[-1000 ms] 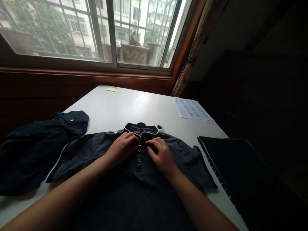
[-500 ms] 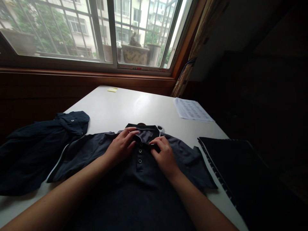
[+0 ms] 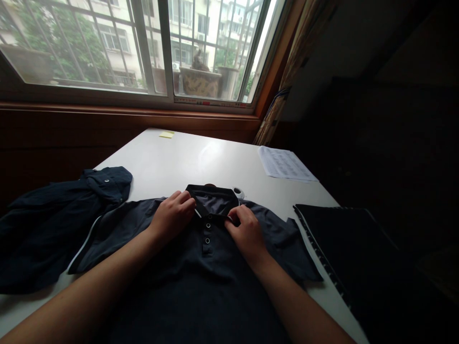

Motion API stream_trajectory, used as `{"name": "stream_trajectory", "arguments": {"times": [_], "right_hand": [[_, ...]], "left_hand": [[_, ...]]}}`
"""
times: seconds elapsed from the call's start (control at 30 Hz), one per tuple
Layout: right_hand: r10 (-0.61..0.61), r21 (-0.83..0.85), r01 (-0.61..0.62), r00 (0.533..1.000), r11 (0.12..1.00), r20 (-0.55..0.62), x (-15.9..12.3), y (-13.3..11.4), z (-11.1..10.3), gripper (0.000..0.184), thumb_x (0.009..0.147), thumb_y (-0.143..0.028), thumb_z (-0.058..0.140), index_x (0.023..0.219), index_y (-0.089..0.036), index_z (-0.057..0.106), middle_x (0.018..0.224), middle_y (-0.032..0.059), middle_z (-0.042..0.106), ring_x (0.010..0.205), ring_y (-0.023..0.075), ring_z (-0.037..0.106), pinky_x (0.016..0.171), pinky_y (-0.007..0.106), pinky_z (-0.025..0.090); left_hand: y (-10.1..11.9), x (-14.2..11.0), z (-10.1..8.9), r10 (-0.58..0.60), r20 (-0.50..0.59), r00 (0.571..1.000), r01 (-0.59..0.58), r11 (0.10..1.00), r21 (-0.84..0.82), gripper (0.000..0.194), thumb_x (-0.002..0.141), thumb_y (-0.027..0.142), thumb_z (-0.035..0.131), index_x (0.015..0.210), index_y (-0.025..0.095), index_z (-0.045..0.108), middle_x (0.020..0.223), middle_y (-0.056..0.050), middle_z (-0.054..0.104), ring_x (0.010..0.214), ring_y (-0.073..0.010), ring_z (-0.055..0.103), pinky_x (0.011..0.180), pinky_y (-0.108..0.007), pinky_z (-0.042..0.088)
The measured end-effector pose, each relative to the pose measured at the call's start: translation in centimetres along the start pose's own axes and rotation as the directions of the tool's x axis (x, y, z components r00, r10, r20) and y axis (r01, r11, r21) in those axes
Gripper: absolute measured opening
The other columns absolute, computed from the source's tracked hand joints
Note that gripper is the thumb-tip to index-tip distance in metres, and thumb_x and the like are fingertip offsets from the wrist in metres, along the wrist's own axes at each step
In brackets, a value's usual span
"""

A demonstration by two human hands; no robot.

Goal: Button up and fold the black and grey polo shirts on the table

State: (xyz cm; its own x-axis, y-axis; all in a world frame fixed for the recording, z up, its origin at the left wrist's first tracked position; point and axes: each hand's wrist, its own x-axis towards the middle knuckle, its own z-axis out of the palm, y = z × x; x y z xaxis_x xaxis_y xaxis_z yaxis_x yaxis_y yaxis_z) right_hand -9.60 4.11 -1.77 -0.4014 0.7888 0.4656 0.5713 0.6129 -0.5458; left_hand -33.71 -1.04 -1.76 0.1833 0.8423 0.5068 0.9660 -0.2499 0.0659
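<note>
A dark polo shirt (image 3: 201, 282) with white-piped collar lies face up on the white table (image 3: 186, 157), its buttoned placket between my hands. My left hand (image 3: 172, 217) is closed, pinching the left side of the collar. My right hand (image 3: 247, 231) is closed on the right side of the collar. The collar (image 3: 213, 200) is pulled apart, showing the inside of the neck.
A second dark garment (image 3: 53, 220) lies crumpled at the left. A black notebook or folder (image 3: 355, 258) lies at the right, a printed sheet (image 3: 285, 163) behind it, a yellow sticky note (image 3: 167, 134) by the window sill. A small round object (image 3: 237, 191) sits behind the collar.
Both hands moved from the top of the placket up to the collar and drew its two sides apart, opening the neck.
</note>
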Motion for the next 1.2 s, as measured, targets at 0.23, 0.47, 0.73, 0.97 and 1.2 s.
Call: {"name": "stream_trajectory", "arguments": {"times": [0.23, 0.47, 0.73, 0.97, 1.2], "right_hand": [[-0.062, -0.037, 0.062, 0.998, 0.997, 0.023, -0.1, 0.3, 0.1, 0.029, 0.072, 0.003, 0.05, 0.082, -0.023, 0.057, 0.09, 0.0036, 0.056, 0.089, 0.0223, 0.056, 0.081, 0.035, 0.047], [-0.043, -0.21, 0.043, 0.999, 0.977, 0.006, 0.1, 0.8, -0.1, 0.019, 0.079, -0.006, 0.059, 0.083, -0.024, 0.055, 0.091, 0.0048, 0.056, 0.089, 0.0249, 0.055, 0.078, 0.037, 0.046], [0.014, -0.227, 0.005, 0.997, 0.974, 0.079, -0.1, 0.3, -0.1, 0.007, 0.089, -0.019, 0.058, 0.092, -0.023, 0.062, 0.078, 0.0033, 0.066, 0.075, 0.0237, 0.063, 0.072, 0.035, 0.045], [0.025, 0.237, -0.055, 0.992, 0.97, 0.126, 0.3, 0.1, -0.4, 0.027, 0.096, -0.03, 0.049, 0.11, -0.024, 0.072, 0.109, 0.0056, 0.074, 0.104, 0.0244, 0.067, 0.094, 0.038, 0.049], [0.194, 0.389, -0.256, 0.962, 0.885, 0.19, 0.6, 0.3, -0.6, 0.029, 0.094, -0.044, 0.056, 0.093, -0.022, 0.075, 0.092, 0.0041, 0.076, 0.087, 0.0234, 0.069, 0.08, 0.034, 0.051]], "left_hand": [[0.5, 0.0, -0.4, 0.098, 0.059, 0.993, -0.096, 0.995, -0.033, 0.008, 0.087, 0.014, 0.059, 0.092, 0.02, 0.062, 0.112, -0.009, 0.063, 0.098, -0.0265, 0.055, 0.085, -0.043, 0.053], [0.8, 0.0, -0.3, 0.165, 0.06, 0.985, -0.144, 0.955, -0.26, 0.014, 0.096, 0.03, 0.056, 0.103, 0.021, 0.065, 0.128, -0.008, 0.065, 0.13, -0.029, 0.05, 0.109, -0.052, 0.042], [0.4, -0.1, 0.4, 0.135, 0.074, 0.988, -0.113, 0.961, -0.251, 0.016, 0.099, 0.024, 0.049, 0.109, 0.02, 0.062, 0.125, -0.01, 0.066, 0.122, -0.0259, 0.057, 0.108, -0.048, 0.042], [0.3, -0.1, 0.6, 0.16, 0.111, 0.981, -0.134, 0.968, -0.213, 0.028, 0.101, 0.029, 0.052, 0.128, 0.024, 0.058, 0.13, -0.007, 0.064, 0.133, -0.0275, 0.049, 0.113, -0.051, 0.036], [0.2, -0.4, 1.0, 0.142, 0.106, 0.984, -0.122, 0.977, -0.175, 0.035, 0.102, 0.038, 0.051, 0.135, 0.027, 0.056, 0.13, -0.008, 0.062, 0.137, -0.0288, 0.046, 0.117, -0.059, 0.029]]}}
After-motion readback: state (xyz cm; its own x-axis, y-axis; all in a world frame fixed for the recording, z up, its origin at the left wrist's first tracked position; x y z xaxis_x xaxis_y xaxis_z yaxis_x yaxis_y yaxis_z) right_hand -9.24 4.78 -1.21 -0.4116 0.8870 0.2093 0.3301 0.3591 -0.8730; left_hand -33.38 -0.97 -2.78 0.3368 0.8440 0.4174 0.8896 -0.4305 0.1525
